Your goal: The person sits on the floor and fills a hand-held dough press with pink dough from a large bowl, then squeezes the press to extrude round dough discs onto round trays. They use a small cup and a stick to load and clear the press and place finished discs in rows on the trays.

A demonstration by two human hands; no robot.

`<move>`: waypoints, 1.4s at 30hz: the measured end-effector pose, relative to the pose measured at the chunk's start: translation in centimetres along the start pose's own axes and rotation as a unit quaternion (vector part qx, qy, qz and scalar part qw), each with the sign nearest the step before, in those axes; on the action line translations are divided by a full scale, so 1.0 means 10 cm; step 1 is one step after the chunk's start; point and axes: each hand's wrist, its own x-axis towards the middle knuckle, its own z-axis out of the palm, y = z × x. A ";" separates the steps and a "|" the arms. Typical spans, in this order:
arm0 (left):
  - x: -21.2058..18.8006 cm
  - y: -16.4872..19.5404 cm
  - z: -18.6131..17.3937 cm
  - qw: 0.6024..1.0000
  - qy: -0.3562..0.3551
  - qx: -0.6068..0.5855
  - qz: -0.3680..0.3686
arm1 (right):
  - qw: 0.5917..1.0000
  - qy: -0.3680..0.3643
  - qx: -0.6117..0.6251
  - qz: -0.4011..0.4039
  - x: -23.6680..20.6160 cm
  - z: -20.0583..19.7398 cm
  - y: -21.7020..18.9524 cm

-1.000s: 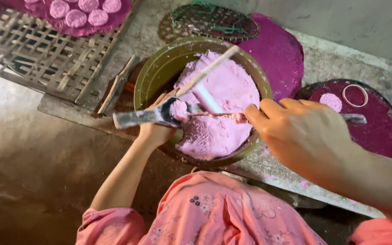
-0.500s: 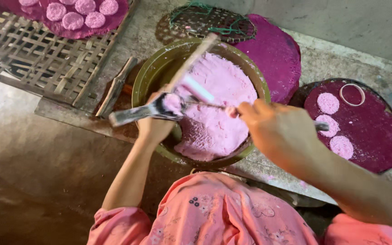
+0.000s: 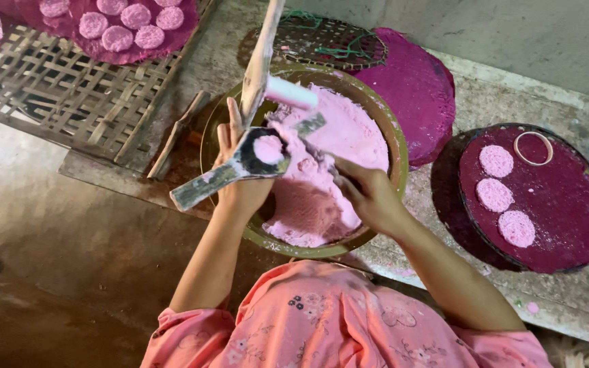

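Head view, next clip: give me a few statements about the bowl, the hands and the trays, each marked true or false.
1. The left hand holds a metal mould with a pink disc in it. True.
2. The bowl holds green powder. False: the powder is pink.
3. The right hand is over the bowl. True.
4. The round tray on the right carries six discs. False: three discs and a loose ring.

Pink dough (image 3: 335,150); olive bowl (image 3: 397,146); magenta tray (image 3: 567,211); perhaps floral pink shirt (image 3: 335,320).
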 end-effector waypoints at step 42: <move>-0.52 4.06 1.24 0.691 -0.435 -0.577 0.025 | 0.879 0.180 -0.043 -0.440 -2.34 -3.01 1.93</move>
